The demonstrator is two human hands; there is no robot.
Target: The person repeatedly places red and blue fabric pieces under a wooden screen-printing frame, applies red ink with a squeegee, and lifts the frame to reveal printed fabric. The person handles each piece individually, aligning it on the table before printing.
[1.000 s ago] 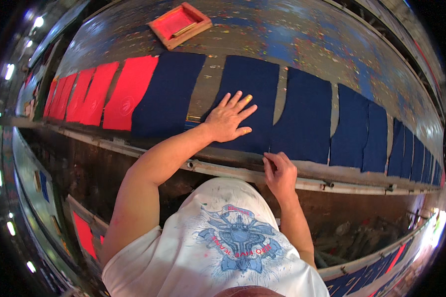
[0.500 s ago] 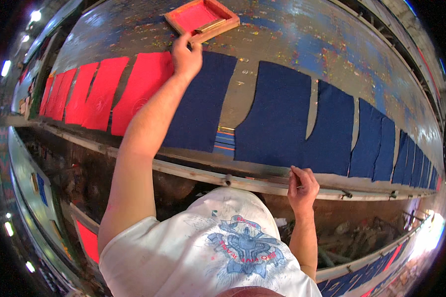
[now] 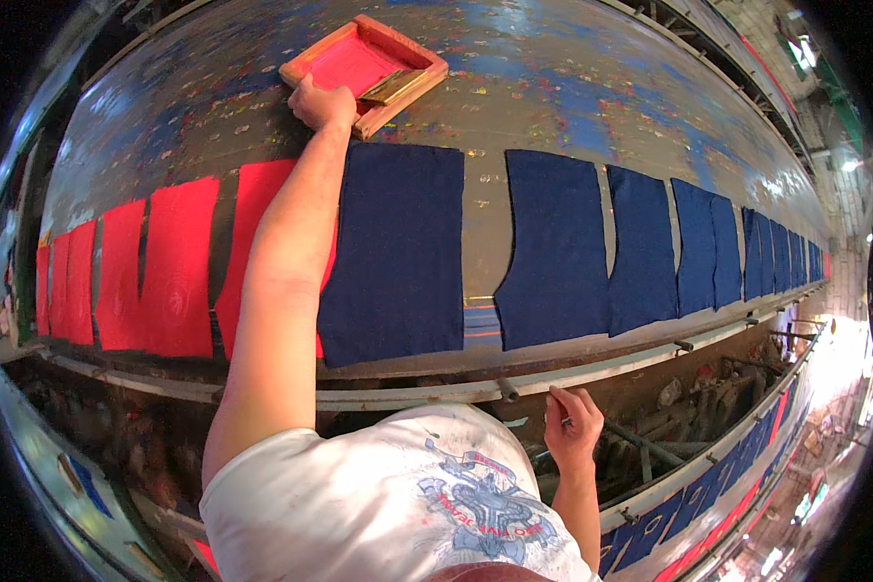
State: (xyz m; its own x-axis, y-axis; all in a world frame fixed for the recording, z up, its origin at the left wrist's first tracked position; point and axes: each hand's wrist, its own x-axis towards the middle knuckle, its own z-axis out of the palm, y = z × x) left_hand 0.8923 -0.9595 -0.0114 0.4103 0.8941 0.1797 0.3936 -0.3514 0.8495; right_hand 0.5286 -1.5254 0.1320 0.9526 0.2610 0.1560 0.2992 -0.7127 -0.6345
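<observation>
A wooden screen-printing frame [image 3: 403,44] with a red inside rests tilted on the long table beyond the cloth pieces. My left hand [image 3: 322,105] is closed on its near left corner, arm stretched forward. Inside the frame, along its right side, lies a flat wooden-edged bar [image 3: 395,87], perhaps a squeegee. Below the frame lies a navy cloth piece [image 3: 398,252]; beside it a red cloth piece [image 3: 259,204] is partly covered by my left forearm. My right hand [image 3: 572,424] hangs short of the table's near edge, fingers loosely curled, thumb apart, nothing visible between them.
Several red cloth pieces [image 3: 181,262] run off to the left, several navy ones [image 3: 553,252] to the right. A metal rail [image 3: 407,396] with short pegs follows the near edge. Behind me on the right stands another table with navy pieces [image 3: 664,514].
My view has shifted. My left hand, at the frame's near edge before, now grips its left corner, and the frame sits slightly further left in view. My right hand has dropped away from the table edge.
</observation>
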